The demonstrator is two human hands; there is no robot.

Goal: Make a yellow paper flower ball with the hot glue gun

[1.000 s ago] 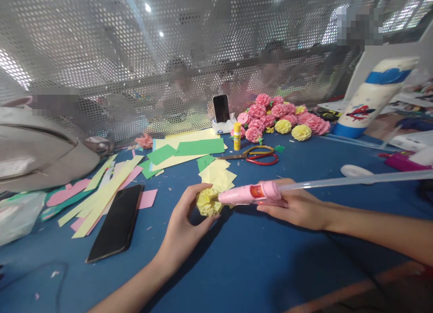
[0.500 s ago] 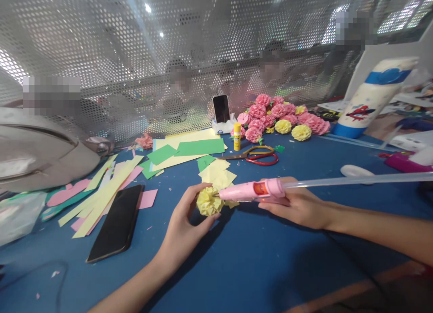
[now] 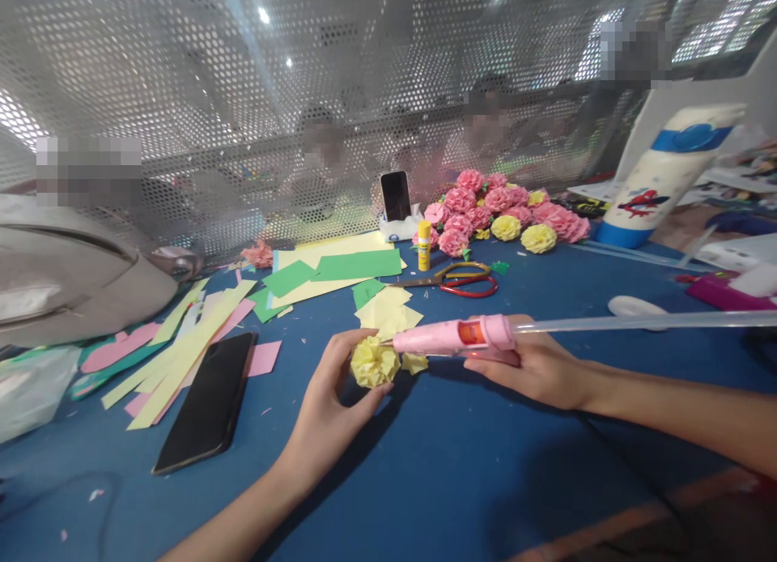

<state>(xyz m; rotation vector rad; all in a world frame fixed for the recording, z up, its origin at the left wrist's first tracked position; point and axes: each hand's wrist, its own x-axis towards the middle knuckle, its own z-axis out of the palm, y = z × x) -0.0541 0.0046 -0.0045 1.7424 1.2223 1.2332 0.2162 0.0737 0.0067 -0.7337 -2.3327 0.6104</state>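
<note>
The pink glue gun [image 3: 434, 338] has slid a little to the right and its tip has come up a bit compared with a second ago, and the yellow paper flower [image 3: 373, 368] has turned some, so its petals show better now. A small yellow paper piece [image 3: 414, 364] on the blue table [image 3: 437, 481] also shows more, because the gun hides less of it. The left hand [image 3: 337, 388] has hardly moved. It pinches the flower from the left, with the thumb on the near side and a finger on the far side. The right hand [image 3: 540, 364] is wrapped around the back part of the gun, but I cannot see all its fingers. The gun lies sideways, long way from right to left, and its thin tip points at the flower. A long clear glue stick [image 3: 637, 322] pokes out of the back, away to the right. What matters most is that the tip sits at the upper right edge of the flower, on the side away from the left palm. I cannot tell if it touches the paper. The left hand is right at the flower, while the right hand is farther off, with the gun between.
</note>
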